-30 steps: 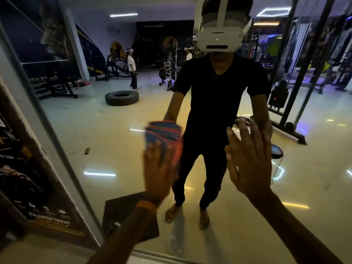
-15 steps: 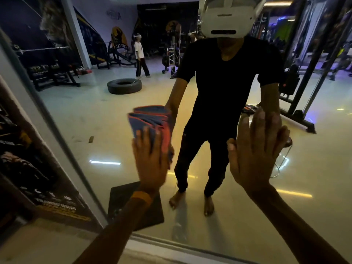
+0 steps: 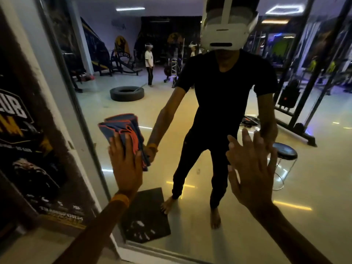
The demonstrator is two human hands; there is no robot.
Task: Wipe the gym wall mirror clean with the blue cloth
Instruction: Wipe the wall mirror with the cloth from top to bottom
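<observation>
Blue cloth beneath flat left fingers, against mirror.

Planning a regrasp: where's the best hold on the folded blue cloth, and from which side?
Probably the free upper part of the blue cloth, above the left hand, pinched from the top. It's a thick folded pad pressed flat on the mirror, so only edges are open; the right edge shows loose orange-hemmed layers.

L hand flat; R hand splayed.
</observation>
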